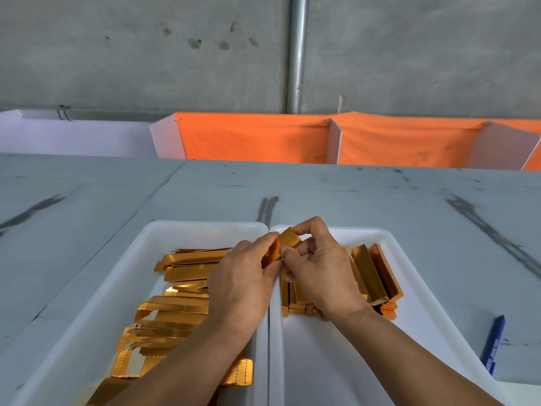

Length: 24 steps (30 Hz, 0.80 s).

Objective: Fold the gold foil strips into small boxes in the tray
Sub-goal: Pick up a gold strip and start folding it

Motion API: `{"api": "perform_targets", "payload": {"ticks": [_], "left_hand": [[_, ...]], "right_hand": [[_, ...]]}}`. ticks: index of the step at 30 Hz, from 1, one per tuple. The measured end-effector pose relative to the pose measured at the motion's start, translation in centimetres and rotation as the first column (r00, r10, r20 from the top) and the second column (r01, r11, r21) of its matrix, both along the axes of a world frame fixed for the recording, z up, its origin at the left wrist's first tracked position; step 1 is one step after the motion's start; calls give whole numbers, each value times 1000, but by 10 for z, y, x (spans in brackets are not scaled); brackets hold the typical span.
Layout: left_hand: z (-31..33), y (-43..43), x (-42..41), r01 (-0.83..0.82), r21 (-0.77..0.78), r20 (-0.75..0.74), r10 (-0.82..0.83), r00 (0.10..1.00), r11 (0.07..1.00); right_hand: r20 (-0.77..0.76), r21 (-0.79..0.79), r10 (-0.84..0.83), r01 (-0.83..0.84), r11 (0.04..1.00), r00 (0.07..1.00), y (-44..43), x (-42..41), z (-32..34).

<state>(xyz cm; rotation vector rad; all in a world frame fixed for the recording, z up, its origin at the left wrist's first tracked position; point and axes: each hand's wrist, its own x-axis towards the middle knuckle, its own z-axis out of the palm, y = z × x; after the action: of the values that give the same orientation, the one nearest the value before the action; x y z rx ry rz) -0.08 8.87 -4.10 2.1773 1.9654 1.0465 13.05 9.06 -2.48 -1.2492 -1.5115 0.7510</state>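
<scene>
Two white trays sit side by side before me. The left tray [164,230] holds several flat gold foil strips [181,306]. The right tray [389,244] holds several folded gold boxes [377,271], partly hidden behind my right hand. Above the seam between the trays, both hands hold one partly folded gold foil box [288,240]. My left hand [243,276] grips its lower end with curled fingers. My right hand [319,265] pinches its upper end between thumb and fingertips.
A blue pen [494,344] lies on the grey table [380,194] to the right of the right tray. Orange cloth dividers [257,139] and white panels stand along the table's far edge, before a concrete wall with a metal pipe [297,54].
</scene>
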Motion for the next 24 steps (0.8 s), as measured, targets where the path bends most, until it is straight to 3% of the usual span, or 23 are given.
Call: {"api": "perform_targets", "payload": {"ticks": [24], "left_hand": [[5,-2,3,-12,-1,38,12,999,1000]], "right_hand": [[-16,16,4,-3,1000,1000,2,3,3]]}}
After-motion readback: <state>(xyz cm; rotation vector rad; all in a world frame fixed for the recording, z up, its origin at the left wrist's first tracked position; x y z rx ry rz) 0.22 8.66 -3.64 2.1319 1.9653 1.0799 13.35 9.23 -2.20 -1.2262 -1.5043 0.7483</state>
